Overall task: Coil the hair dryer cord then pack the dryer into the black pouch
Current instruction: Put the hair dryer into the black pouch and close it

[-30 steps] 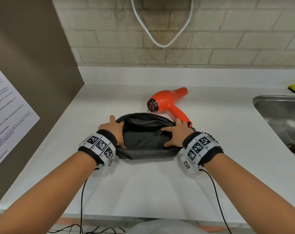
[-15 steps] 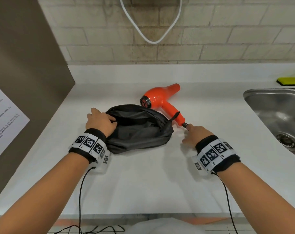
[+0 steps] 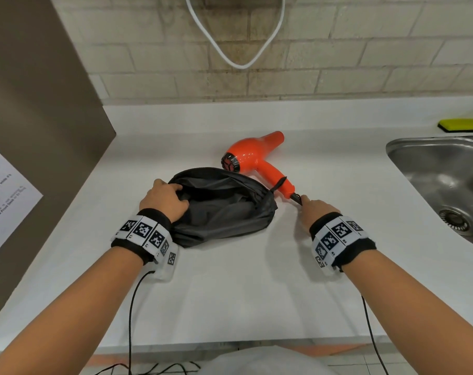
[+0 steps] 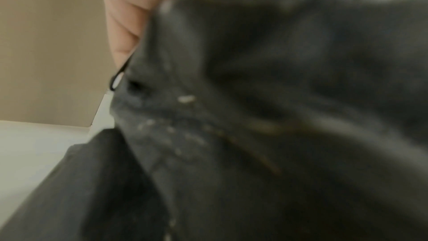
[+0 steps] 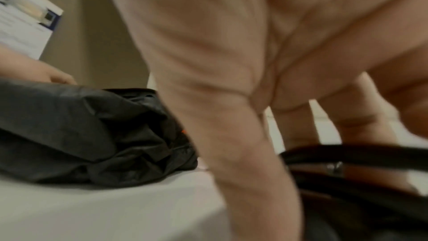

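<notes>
One crumpled black fabric pouch (image 3: 221, 207) is lying mid-counter, its left rim being gripped by the left hand (image 3: 163, 201). One glossy orange hair dryer (image 3: 253, 159) is lying just behind; the right hand (image 3: 315, 211) is curling onto its black cord (image 5: 356, 151).

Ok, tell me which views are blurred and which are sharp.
Head view: sharp on the dryer and pouch, with wide-angle bending at the edges. Left wrist view: pouch fabric too close, badly out of focus. Right wrist view: soft and smeared; right hand fills the frame.
</notes>
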Tool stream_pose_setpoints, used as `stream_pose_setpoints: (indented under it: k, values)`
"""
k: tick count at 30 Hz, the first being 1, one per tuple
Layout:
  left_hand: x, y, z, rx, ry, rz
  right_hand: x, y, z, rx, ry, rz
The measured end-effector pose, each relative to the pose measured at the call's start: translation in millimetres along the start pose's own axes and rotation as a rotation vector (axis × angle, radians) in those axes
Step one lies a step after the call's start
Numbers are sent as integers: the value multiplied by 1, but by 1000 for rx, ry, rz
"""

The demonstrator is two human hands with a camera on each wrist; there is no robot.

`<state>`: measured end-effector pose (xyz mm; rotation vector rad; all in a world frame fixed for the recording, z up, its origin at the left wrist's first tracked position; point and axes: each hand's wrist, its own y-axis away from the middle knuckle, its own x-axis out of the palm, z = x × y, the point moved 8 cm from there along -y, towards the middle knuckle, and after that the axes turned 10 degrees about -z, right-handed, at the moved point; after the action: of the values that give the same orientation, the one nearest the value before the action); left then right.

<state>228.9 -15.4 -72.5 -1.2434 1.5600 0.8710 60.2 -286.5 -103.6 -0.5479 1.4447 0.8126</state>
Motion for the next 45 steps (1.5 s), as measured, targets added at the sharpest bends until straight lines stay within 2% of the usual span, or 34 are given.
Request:
stream_pose_setpoints:
  k: [5, 10, 14, 18, 25, 27, 29, 32, 37, 41, 45]
  values:
    - [2, -1, -2, 8, -9, 12, 1, -7, -5, 35, -74, -29]
    - [4, -1, -3, 17, -19, 21, -6, -8, -11, 85, -297, -36]
    - [6, 0, -5, 20, -37, 40, 3, -4, -14, 43, -176, 56]
    - [7, 1, -8, 29, -38, 55, -2, -9, -18, 62, -167, -22]
    - [13, 1, -11, 49, -44, 75, -14, -16, -25, 168, -416, -79]
    - [15, 1, -11, 53, -45, 78, -9, -14, -21, 148, -374, -5]
    - [15, 0, -12, 58, -46, 83, -2, -13, -18, 117, -223, 40]
    - [16, -1, -12, 61, -39, 95, -4, -14, -19, 98, -129, -6]
    - [7, -8, -15, 63, 70, 33, -13, -17, -25, -122, 133, -48]
    - [-4, -18, -21, 58, 43, 22, -11, -20, -30, -163, 38, -37]
    - [-23, -20, -52, 131, 18, -5, -18, -18, -36, -48, 8, -101]
